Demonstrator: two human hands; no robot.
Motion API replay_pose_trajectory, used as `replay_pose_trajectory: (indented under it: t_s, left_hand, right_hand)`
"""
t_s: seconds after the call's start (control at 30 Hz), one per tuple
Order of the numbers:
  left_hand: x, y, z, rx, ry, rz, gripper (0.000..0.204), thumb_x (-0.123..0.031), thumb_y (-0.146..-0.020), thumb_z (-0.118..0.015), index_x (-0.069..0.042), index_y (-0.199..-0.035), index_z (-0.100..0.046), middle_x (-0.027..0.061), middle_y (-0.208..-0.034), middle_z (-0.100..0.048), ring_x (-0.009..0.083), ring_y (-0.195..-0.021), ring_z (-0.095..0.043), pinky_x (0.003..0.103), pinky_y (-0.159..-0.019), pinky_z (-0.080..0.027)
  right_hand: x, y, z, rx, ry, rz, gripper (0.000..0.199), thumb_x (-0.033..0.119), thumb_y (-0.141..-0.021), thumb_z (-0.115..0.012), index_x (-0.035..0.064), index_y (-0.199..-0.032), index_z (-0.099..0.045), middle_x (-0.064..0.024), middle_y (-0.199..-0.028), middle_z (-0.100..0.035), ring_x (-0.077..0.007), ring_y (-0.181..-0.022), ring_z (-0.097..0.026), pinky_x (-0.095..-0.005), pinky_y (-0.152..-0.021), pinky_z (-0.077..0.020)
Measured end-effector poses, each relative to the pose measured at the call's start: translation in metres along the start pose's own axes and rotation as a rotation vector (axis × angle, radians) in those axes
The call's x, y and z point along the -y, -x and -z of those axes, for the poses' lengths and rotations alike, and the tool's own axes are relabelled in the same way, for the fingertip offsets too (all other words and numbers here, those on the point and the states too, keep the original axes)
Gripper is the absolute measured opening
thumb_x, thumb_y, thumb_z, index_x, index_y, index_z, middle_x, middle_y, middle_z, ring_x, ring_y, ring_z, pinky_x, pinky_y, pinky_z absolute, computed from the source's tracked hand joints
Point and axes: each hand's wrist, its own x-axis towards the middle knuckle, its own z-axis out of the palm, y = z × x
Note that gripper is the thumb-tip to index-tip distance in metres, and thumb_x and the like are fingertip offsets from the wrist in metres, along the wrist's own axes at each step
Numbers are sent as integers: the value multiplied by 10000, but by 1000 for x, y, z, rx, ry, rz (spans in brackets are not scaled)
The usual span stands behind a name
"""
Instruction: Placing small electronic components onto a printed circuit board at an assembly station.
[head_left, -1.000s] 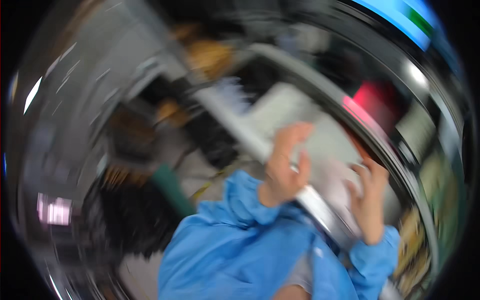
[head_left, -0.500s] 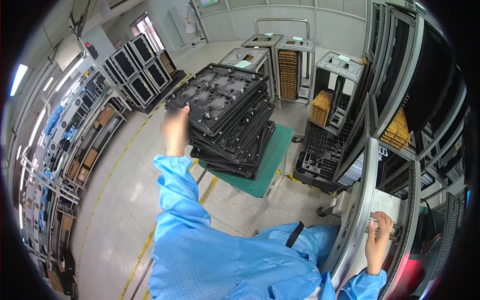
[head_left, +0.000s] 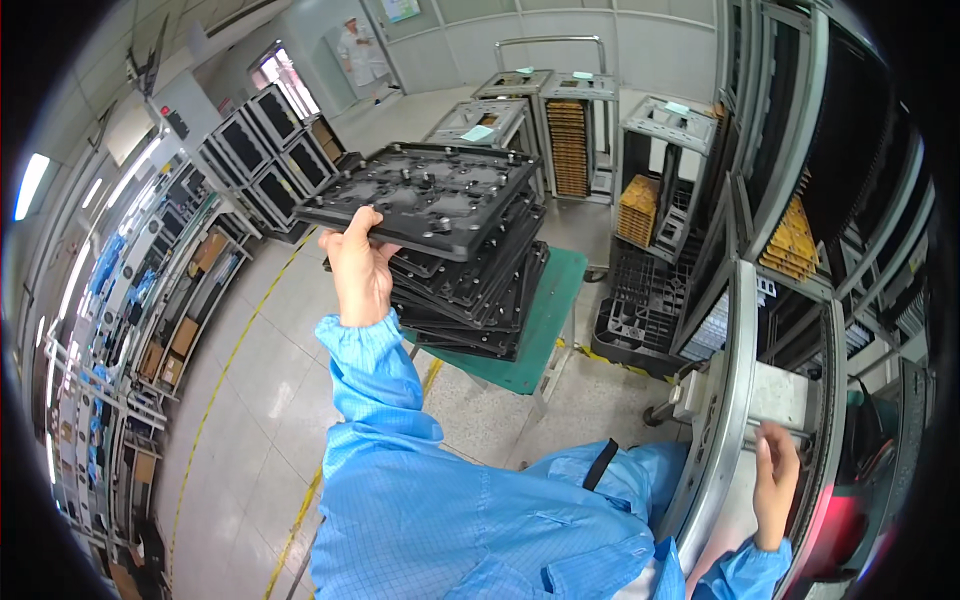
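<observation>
My left hand grips the near edge of a black fixture plate, thumb on top and fingers beneath. The plate carries small metal knobs and grey patches. Its near left corner juts out past the uneven stack of black plates under it. The stack rests on a green-topped cart. At the lower right, my right hand is over a machine with a metal rail. Its thumb stands apart from the fingers, and I see nothing in it.
Metal racks with orange trays stand behind the cart. A black plastic pallet lies right of it. Tall frames crowd the right side. Shelving runs along the left, beyond yellow floor lines. A person in white stands far back.
The top plate has turned and shifted left and nearer, its near edge raised by my left hand. My right hand has come off a small metal part on the machine.
</observation>
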Motion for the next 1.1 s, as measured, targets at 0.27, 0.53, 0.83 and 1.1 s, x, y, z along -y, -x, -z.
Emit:
replay_pose_trajectory:
  t_s: [0.27, 0.53, 0.83, 1.1]
  left_hand:
    - [30, 135, -71, 499, 415, 396, 704, 92, -767, -543, -64, -1437, -392, 97, -1283, -559, 242, -1163, -569, 386, -1030, -470]
    - [163, 228, -146, 1000, 714, 1130, 653, -443, -1002, -528, -14, -1474, -388, 183, -1435, -503, 318, -1267, -531, 472, -1112, -389]
    - [228, 344, -230, 2092, -212, 1039, 488, -384, -1015, -528, 57, -1172, -663, 80, -1151, -678, 145, -1050, -590, 267, -940, -439]
    - [275, 396, -224, 2118, -346, 1205, 457, -321, -1024, -498, 64, -1242, -614, 143, -1196, -643, 204, -1094, -583, 291, -972, -428]
  right_hand:
    - [104, -24, -86, 210, -886, 4, 878, 442, -963, -620, -1, -1563, -158, -229, -1526, -360, -338, -1375, -432, -493, -1124, -376]
    - [70, 47, -23, -536, -1090, -86, 806, -21, -877, -637, 30, -1556, -207, -211, -1423, -518, -270, -1264, -564, -383, -1069, -452]
    - [-11, 206, -29, -1024, -1020, -256, 803, -104, -848, -603, 33, -1547, -233, -194, -1385, -551, -266, -1267, -556, -389, -1083, -436]
    - [-54, 225, -27, -1102, -1064, -284, 740, -168, -864, -516, 35, -1529, -262, -196, -1363, -568, -264, -1243, -576, -379, -1068, -461]
